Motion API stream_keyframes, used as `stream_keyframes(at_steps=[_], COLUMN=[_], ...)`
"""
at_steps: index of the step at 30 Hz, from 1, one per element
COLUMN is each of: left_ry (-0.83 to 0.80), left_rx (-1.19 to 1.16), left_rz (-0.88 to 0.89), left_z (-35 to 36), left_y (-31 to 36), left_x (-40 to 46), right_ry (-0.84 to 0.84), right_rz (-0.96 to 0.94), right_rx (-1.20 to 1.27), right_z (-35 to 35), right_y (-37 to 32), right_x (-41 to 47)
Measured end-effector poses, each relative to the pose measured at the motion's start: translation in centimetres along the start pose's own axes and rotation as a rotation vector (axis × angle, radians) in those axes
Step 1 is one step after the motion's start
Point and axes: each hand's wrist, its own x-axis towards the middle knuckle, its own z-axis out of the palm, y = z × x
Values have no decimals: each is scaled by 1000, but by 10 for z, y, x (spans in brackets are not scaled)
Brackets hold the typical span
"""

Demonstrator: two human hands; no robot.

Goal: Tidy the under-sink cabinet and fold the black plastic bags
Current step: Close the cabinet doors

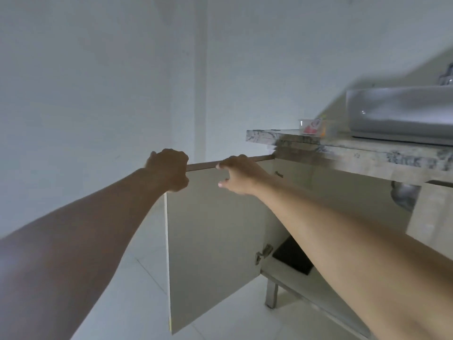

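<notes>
Both bare forearms reach forward from the camera toward the open beige cabinet door (215, 231). Left hand (169, 171) curls its fingers over the door's top edge at the outer corner, a narrow grip, likely to steady or swing the panel. Right hand (239, 174) hovers just beside that edge, fingers spread in a wide grip, holding nothing. Inside the under-sink cabinet, a flat black item (293, 257), possibly the plastic bags, lies on the cabinet floor (294, 280) near the metal hinge (263, 252); the right forearm partly hides it. Above, a marbled stone table (343, 146) carries a grey basin (402, 114) and a small clear cup (310, 126). A drain trap (403, 195) hangs below.
</notes>
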Motion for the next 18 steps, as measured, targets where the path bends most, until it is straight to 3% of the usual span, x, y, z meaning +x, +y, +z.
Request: stream_keyframes(at_steps=[8, 11, 14, 18], left_ry=[-32, 25, 52, -184], left_rx=[-267, -443, -861, -1362], left_rz=[-11, -28, -125, -233], left_z=[30, 36, 30, 16], left_y=[-45, -49, -49, -47], left_x=[1, 1, -7, -19], right_ry=[-95, -72, -6, 68], right_rz=[28, 29, 10, -39], right_rx=[12, 14, 4, 46], right_z=[23, 31, 31, 24], right_y=[-47, -49, -43, -29], right_x=[46, 48, 40, 28])
